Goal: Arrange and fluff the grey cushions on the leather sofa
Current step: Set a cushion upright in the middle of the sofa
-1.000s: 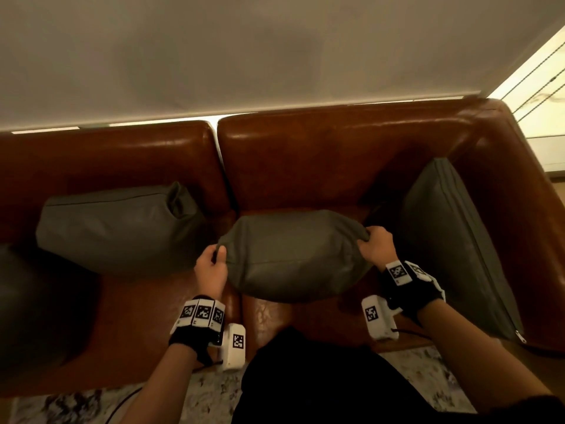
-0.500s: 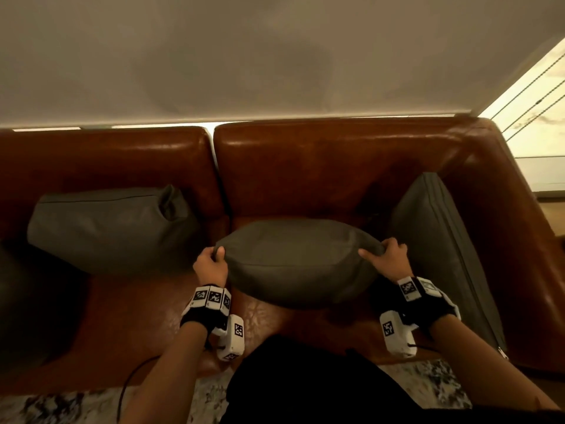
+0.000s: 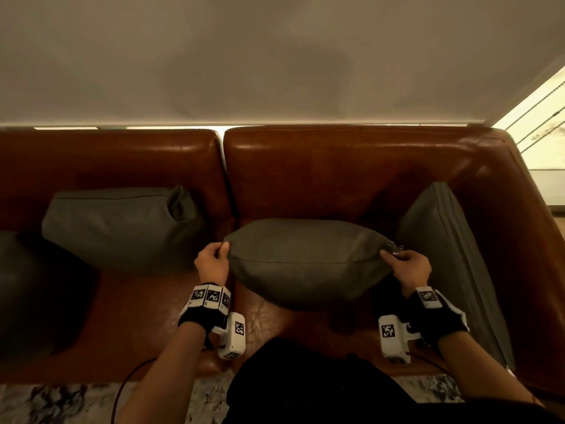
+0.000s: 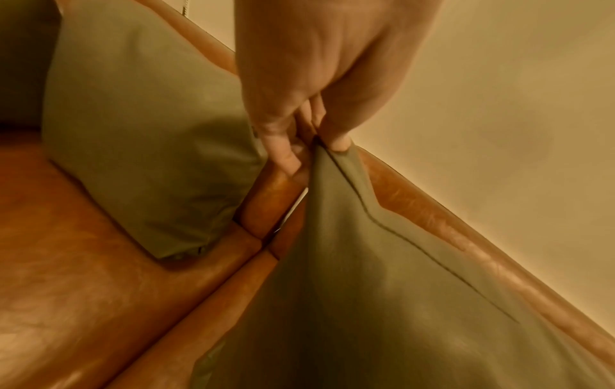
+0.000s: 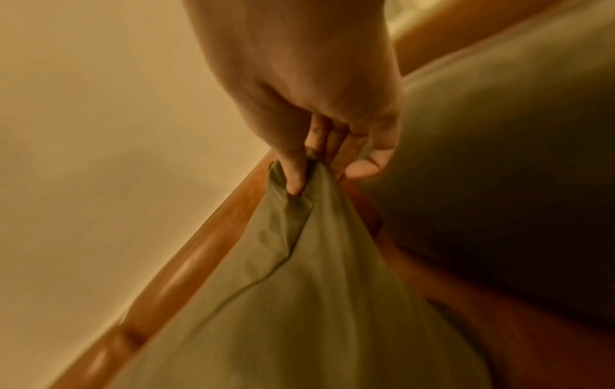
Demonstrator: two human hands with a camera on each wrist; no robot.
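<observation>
A plump grey cushion (image 3: pixel 305 261) sits in the middle of the brown leather sofa (image 3: pixel 336 179), held a little off the seat. My left hand (image 3: pixel 214 258) pinches its left corner (image 4: pixel 332 158) between thumb and fingers. My right hand (image 3: pixel 403 264) pinches its right corner (image 5: pixel 292 189), close to the zip pull. A second grey cushion (image 3: pixel 122 228) leans on the left backrest. A third grey cushion (image 3: pixel 449 258) stands against the right armrest.
A dark cushion (image 3: pixel 33 295) lies at the sofa's far left. A pale wall (image 3: pixel 275 56) rises behind the backrest. A patterned rug (image 3: pixel 61 402) lies in front of the sofa, and a bright window (image 3: pixel 541 117) is at the right.
The middle cushion has stretched wider between my hands, and its corners are pulled out. My right hand has slid from the top of the corner to its tip.
</observation>
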